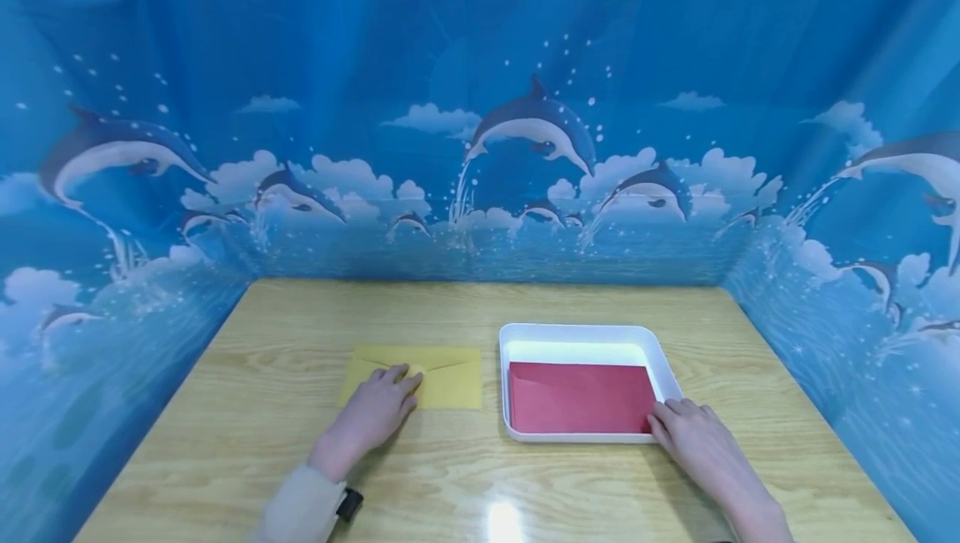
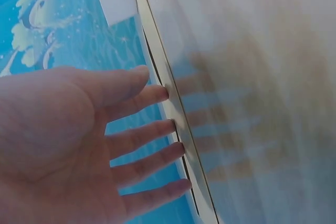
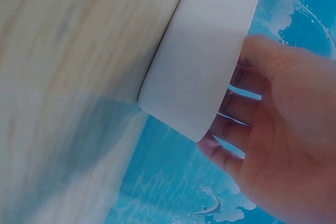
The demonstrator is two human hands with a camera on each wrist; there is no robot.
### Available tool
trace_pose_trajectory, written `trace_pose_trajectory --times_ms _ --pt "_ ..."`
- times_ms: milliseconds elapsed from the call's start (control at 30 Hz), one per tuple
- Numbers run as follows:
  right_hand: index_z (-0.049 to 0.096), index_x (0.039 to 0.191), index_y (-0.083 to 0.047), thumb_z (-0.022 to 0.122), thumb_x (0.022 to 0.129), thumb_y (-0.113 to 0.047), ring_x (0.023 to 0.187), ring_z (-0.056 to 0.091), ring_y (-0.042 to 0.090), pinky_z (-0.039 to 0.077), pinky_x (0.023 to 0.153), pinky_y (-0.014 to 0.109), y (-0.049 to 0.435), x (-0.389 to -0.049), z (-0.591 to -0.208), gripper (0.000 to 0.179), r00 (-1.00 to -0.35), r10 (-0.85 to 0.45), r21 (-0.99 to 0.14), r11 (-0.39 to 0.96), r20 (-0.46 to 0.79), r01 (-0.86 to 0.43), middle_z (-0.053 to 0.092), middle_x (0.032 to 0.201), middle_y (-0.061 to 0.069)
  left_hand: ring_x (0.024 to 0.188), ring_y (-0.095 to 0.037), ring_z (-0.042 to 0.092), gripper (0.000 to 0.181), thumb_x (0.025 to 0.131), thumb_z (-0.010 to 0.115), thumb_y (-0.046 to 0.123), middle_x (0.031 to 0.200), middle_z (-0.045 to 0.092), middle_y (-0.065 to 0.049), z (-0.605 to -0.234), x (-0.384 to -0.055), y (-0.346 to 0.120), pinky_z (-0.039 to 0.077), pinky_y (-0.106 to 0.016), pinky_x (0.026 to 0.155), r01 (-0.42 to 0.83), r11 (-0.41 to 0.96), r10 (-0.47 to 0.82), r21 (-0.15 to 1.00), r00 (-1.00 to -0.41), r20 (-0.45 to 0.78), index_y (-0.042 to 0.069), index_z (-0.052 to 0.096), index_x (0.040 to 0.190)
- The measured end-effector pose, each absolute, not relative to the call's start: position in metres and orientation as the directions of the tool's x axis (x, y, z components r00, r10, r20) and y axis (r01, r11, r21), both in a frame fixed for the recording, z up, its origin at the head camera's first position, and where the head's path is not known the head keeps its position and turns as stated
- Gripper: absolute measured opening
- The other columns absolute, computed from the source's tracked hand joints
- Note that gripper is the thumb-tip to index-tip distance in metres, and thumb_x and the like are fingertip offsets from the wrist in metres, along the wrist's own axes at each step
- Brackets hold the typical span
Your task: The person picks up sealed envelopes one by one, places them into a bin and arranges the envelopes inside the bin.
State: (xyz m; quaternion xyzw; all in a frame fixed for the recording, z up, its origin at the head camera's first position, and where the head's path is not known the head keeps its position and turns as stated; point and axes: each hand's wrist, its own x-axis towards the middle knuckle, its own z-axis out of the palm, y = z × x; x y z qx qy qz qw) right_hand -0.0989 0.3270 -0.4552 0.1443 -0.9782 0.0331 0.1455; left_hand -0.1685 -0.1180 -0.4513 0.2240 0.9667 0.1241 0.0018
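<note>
A yellow envelope (image 1: 453, 385) lies flap side up on the table in the head view. My left hand (image 1: 377, 411) rests on it, fingers spread and nearly straight; the left wrist view shows the fingertips along its thin edge. To the right stands a white tray (image 1: 573, 333) with a red envelope (image 1: 577, 397) lying in its front part. My right hand (image 1: 696, 439) reaches over the tray's front right corner, thumb and fingertips at the envelope's right end. In the right wrist view the tray's white wall (image 3: 194, 56) hides the fingertips, so a pinch cannot be confirmed.
The light wooden table (image 1: 360, 310) carries both items. A blue curtain (image 1: 375, 52) printed with dolphins surrounds its back and sides. A dark band (image 1: 349, 504) sits at my left wrist below a light sleeve (image 1: 300, 510).
</note>
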Motion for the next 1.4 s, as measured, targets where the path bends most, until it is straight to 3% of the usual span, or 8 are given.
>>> trace_pose_trajectory --times_ms 467,667,767,1067,1233,1400 --pt "0.065 0.081 -0.018 0.074 0.088 -0.011 0.073 0.05 0.014 0.04 0.064 0.035 0.33 -0.1 -0.456 0.013 -0.897 -0.293 0.004 0.951 0.33 -0.309 0.044 0.071 -0.01 0.119 -0.047 0.056 0.036 0.097 0.067 0.021 0.131 0.059 -0.027 -0.444 -0.15 -0.102 0.049 -0.062 0.095 0.446 0.861 0.44 0.242 -0.894 0.083 0.0 0.067 0.126" --pt "0.065 0.082 -0.018 0.073 0.089 -0.011 0.074 0.052 0.015 0.041 0.065 0.036 0.329 -0.1 -0.455 0.012 -0.906 -0.283 -0.01 0.953 0.315 -0.302 0.045 0.071 -0.01 0.106 -0.04 0.063 0.019 0.094 0.071 0.015 0.111 0.069 -0.019 -0.442 -0.174 -0.102 0.055 -0.056 0.086 0.477 0.854 0.424 0.208 -0.869 0.256 0.002 0.073 0.107" --pt "0.065 0.082 -0.018 0.073 0.089 -0.011 0.074 0.052 0.015 0.04 0.066 0.036 0.329 -0.099 -0.455 0.013 -0.911 -0.279 -0.016 0.954 0.303 -0.298 0.044 0.071 -0.01 0.101 -0.038 0.065 0.019 0.092 0.073 0.013 0.108 0.07 -0.018 -0.447 -0.19 -0.105 0.056 -0.053 0.085 0.487 0.846 0.419 0.219 -0.86 0.291 0.001 0.072 0.107" --pt "0.066 0.082 -0.018 0.073 0.089 -0.011 0.074 0.05 0.014 0.04 0.066 0.035 0.328 -0.099 -0.456 0.013 -0.917 -0.271 -0.022 0.957 0.294 -0.29 0.044 0.071 -0.011 0.107 -0.035 0.06 0.045 0.083 0.084 0.025 0.112 0.064 -0.014 -0.454 -0.213 -0.119 0.05 -0.051 0.096 0.388 0.827 0.403 0.407 -0.914 0.052 0.0 0.067 0.117" --pt "0.065 0.082 -0.019 0.073 0.09 -0.012 0.073 0.049 0.014 0.04 0.065 0.035 0.328 -0.099 -0.456 0.013 -0.919 -0.27 -0.023 0.957 0.288 -0.288 0.044 0.071 -0.01 0.105 -0.031 0.058 0.051 0.075 0.089 0.028 0.108 0.065 -0.01 -0.452 -0.215 -0.121 0.047 -0.049 0.097 0.371 0.828 0.402 0.422 -0.915 0.015 0.003 0.067 0.113" --pt "0.065 0.081 -0.019 0.072 0.09 -0.011 0.073 0.05 0.014 0.04 0.065 0.035 0.327 -0.099 -0.455 0.014 -0.916 -0.269 -0.029 0.957 0.298 -0.29 0.044 0.071 -0.01 0.093 -0.023 0.052 0.047 0.072 0.09 0.031 0.097 0.061 -0.004 -0.451 -0.212 -0.122 0.045 -0.045 0.092 0.326 0.837 0.385 0.44 -0.922 -0.048 0.005 0.065 0.103"
